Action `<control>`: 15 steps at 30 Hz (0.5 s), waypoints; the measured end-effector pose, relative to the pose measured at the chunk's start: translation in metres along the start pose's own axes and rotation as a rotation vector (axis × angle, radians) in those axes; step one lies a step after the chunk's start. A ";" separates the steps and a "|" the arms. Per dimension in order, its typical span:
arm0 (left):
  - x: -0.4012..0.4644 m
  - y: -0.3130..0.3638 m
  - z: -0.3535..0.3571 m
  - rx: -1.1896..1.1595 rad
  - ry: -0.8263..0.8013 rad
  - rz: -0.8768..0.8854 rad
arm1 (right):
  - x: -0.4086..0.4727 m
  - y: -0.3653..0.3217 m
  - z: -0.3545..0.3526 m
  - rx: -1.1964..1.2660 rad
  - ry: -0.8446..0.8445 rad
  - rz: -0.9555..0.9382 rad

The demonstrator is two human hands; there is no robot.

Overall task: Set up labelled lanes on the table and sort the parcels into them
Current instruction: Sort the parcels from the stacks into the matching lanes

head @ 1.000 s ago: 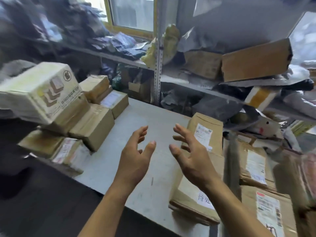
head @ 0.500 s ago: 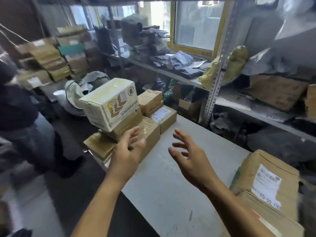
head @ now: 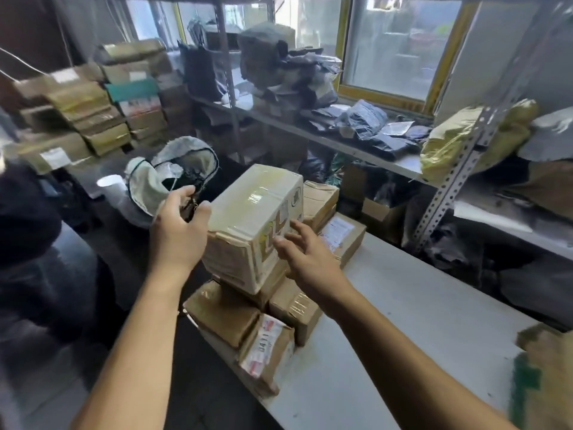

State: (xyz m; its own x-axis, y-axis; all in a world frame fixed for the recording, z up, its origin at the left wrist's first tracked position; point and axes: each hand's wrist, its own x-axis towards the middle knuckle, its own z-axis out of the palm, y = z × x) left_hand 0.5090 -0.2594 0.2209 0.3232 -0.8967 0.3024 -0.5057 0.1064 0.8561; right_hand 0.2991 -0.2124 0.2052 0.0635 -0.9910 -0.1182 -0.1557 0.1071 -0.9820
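A pale counter [head: 418,305] is running along metal shelving [head: 341,141] crammed with grey mailer bags [head: 366,119] and cartons beneath a yellow-framed window [head: 400,48], while more boxes [head: 93,103] are stacking up against the far wall and an open white sack [head: 161,181] is sitting on the floor beyond the counter's left edge. Brown parcels [head: 248,330] are piling up at the counter's near left corner, and a taped cream parcel [head: 254,225] is resting tilted on top of them. The left hand [head: 178,234] is reaching to the cream parcel's left side, thumb touching its upper edge and fingers extended and spread past it; the right hand [head: 307,256] is meeting its printed right face with fingers spread and straight. Neither hand is curling round anything. Half a second earlier both hands were hovering open above the bare counter, short of the pile; they have since closed in on the cream parcel, and the view has swung further left. A dark-clothed person [head: 40,249] is standing at the left.
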 end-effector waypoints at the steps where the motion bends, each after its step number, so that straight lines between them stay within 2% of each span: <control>1: 0.011 -0.009 0.001 -0.052 -0.068 -0.055 | 0.010 0.000 0.009 0.029 0.018 0.026; 5: 0.033 -0.035 0.009 -0.325 -0.350 -0.247 | 0.037 0.004 0.035 0.023 0.101 0.075; 8: 0.033 -0.047 0.015 -0.462 -0.461 -0.274 | 0.044 0.009 0.046 0.012 0.101 0.050; 15: 0.021 -0.030 0.014 -0.557 -0.337 -0.110 | 0.037 0.000 0.050 0.161 0.097 -0.055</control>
State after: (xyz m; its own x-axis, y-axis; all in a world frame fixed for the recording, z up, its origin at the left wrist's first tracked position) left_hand 0.5197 -0.2876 0.1958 0.0359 -0.9908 0.1302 0.0345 0.1314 0.9907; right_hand 0.3507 -0.2446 0.1930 -0.0289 -0.9980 -0.0570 0.0056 0.0568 -0.9984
